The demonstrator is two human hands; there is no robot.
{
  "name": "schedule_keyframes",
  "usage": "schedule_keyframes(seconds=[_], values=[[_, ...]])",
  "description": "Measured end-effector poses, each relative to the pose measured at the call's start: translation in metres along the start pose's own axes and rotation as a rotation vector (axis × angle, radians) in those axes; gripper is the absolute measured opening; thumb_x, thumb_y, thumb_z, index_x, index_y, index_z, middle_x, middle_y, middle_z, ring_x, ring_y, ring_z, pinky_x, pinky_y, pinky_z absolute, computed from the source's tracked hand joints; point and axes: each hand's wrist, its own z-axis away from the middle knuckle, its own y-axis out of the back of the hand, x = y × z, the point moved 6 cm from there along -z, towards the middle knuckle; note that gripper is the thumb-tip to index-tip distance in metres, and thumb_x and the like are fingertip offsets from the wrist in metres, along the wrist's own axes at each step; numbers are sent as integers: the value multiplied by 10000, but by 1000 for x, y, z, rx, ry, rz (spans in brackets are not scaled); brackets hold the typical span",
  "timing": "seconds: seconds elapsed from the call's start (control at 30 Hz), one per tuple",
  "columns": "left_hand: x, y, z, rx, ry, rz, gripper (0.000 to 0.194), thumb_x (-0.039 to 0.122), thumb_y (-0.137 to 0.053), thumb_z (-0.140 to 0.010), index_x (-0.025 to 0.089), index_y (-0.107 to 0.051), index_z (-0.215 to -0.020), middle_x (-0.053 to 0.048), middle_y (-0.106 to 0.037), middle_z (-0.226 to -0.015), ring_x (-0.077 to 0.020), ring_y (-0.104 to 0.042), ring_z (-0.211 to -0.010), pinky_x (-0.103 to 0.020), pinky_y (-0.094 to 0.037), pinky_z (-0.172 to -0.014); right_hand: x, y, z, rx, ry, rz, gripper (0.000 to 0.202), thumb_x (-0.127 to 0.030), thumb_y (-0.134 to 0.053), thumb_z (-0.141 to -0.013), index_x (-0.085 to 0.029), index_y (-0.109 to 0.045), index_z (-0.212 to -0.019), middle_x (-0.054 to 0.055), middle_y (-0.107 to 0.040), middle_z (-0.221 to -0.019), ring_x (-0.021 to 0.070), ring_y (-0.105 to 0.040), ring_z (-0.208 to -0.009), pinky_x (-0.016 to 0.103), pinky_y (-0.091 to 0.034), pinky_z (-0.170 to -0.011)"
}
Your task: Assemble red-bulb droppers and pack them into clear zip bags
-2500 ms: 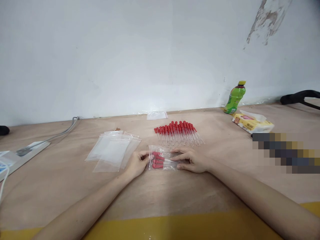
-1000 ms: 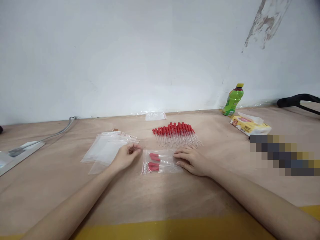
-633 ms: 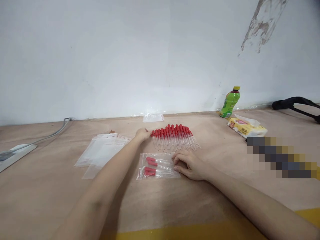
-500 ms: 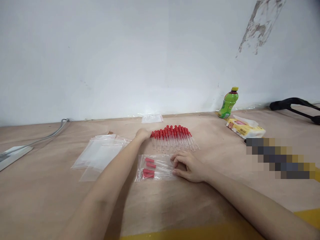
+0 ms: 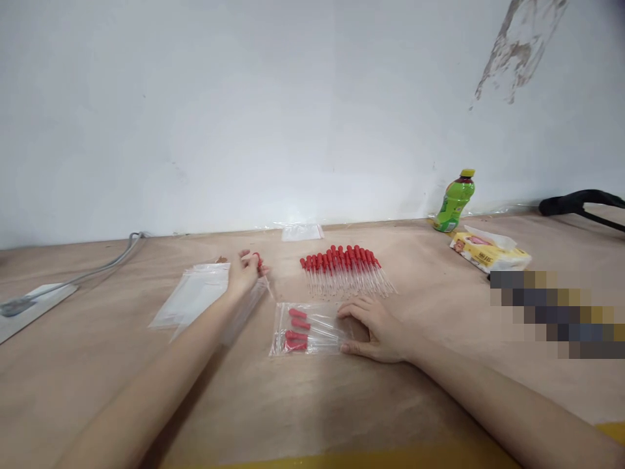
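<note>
—Droppers [image 5: 342,260] loose on the table [image 5: 293,404]: where?
—Clustered just beyond the bag [image 5: 277,335], mostly bulbs away.
—Already inside that bag?
—At least four, judging by red bulbs. Sealed or open, impossible to tell.
—And in the left hand [image 5: 240,279]?
—Pinched between fingertips, at least one held dropper [image 5: 257,258], above the flat bags [image 5: 195,293] and outside the filled one.
—Under the right hand [image 5: 383,332]?
—Bag's end, touched by loosely spread fingers.
—Unbagged?
—Most, seemingly.

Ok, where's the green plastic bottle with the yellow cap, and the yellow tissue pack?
green plastic bottle with the yellow cap [image 5: 454,205]: head view, middle of its body
yellow tissue pack [image 5: 481,252]: head view, its printed front side
</note>
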Motion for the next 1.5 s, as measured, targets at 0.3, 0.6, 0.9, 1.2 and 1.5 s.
schedule_keyframes(seconds=[0.3,0.6,0.9,1.2,1.5], values=[[-32,60,65,123,-7,490,118,98,-402,-829,159,-491,-877,33,-493,-694,-80,-604,-672,-345,-493,-826,3,-3,1,-16,25,2,423,-490,-569,-713,-212,-545,-1032,71,-558,-1051,210,-488,-979,364,-356,-841],[-38,32,83,63,52,524,85,129,-426,-821,174,-462,-884,32,-491,-691,-82,-596,-710,-322,-500,-819,2,-2,1,-8,52,-5,416,-482,-568,-721,-206,-555,-1032,85,-564,-1045,219,-499,-965,379,-366,-831],[-30,43,102,-186,59,119,393,398,-685,-601,155,-555,-880,-4,-594,-795,-104,-575,-668,-274,-485,-730,0,-1,1,-17,31,-18,417,-477,-570,-721,-201,-553,-1033,81,-558,-1055,213,-492,-974,370,-374,-828],[-14,27,108,-454,-92,-131,270,315,-689,-577,170,-581,-777,-24,-627,-721,-144,-583,-673,-255,-458,-650,-1,-1,0,-6,59,-22,406,-460,-580,-719,-198,-556,-1028,85,-563,-1036,214,-501,-966,372,-380,-821],[-29,5,111,-605,-102,-118,268,349,-651,-635,140,-628,-801,-63,-671,-761,-171,-616,-682,-270,-478,-633,0,-1,0,-9,68,-9,395,-457,-567,-731,-197,-560,-1028,83,-557,-1041,214,-497,-957,375,-380,-820]])
